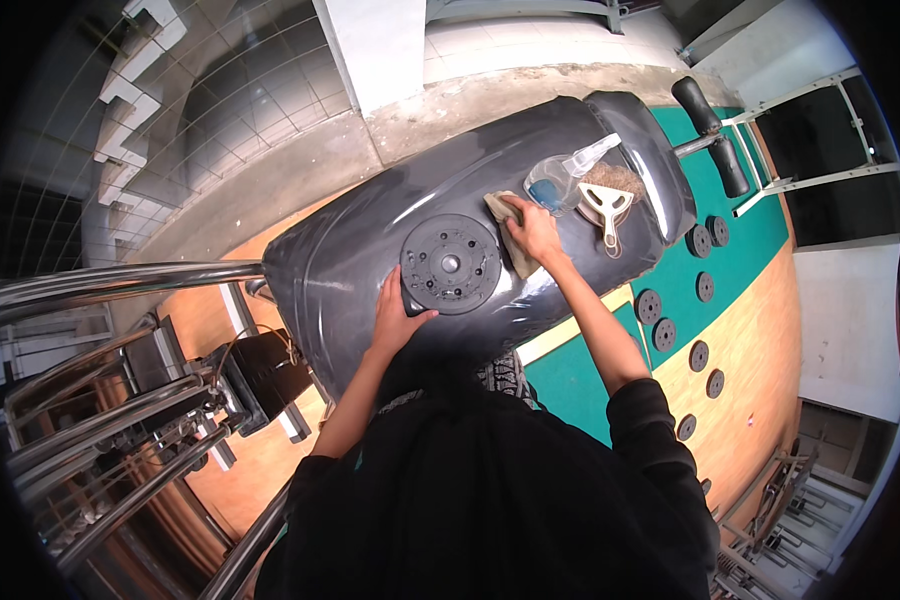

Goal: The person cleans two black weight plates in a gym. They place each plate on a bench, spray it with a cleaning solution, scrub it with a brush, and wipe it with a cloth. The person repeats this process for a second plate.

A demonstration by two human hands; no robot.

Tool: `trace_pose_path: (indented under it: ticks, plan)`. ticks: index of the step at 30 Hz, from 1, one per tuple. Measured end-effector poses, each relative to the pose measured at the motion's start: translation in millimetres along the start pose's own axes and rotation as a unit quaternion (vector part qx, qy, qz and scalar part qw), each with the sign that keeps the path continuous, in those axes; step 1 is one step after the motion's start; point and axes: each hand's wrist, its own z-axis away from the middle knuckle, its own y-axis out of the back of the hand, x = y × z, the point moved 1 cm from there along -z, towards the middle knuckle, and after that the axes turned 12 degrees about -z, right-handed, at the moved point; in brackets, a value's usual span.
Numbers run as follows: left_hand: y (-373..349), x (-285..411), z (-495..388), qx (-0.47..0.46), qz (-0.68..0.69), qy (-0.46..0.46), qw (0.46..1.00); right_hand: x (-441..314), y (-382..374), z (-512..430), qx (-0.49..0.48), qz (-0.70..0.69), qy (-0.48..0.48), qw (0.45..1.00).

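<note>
A dark grey weight plate lies flat on a black padded bench, with what look like water drops on its face. My left hand grips its near left rim, with the thumb along the near edge and the fingers along the left side. In my right hand is a folded beige cloth, pressed on the bench just right of the plate. Beyond that hand lies a clear bottle with blue liquid and a white top. Beside it are a white-handled tool and a tangle of brown fibres.
Several small weight plates are spread over the green mat and wood-look floor at right. Black foam rollers stick out past the bench's far end. Chrome bars of gym equipment stand at left.
</note>
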Motion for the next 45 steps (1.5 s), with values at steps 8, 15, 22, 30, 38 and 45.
trace_pose_path:
  ticks: [8,15,22,30,38,45]
  plan:
    - [-4.5,-2.2,3.8,0.026,0.010,0.021,0.999,-78.4,-59.9,38.3,-0.090,0.070,0.073,0.991]
    - [-6.3,-5.9,4.3,0.034,0.000,0.023,0.999,-83.4,-33.3,34.6,-0.172,0.015,0.070,0.982]
    - [-1.9,-18.2,-1.0,-0.030,-0.003,0.015,0.999,-95.4,-82.7,22.7,-0.105,0.103,0.121,0.982]
    - [-2.1,-13.6,1.0,-0.006,0.019,0.018,1.000,-108.8,-46.1,-6.6,-0.177,0.070,0.081,0.978]
    - [-4.7,-18.9,5.3,0.000,0.021,0.014,1.000,-105.6,-83.0,32.2,-0.234,0.088,0.175,0.952]
    - [1.4,-6.0,5.1,-0.001,-0.006,0.006,1.000,-105.1,-57.1,-13.5,-0.105,0.114,0.075,0.985]
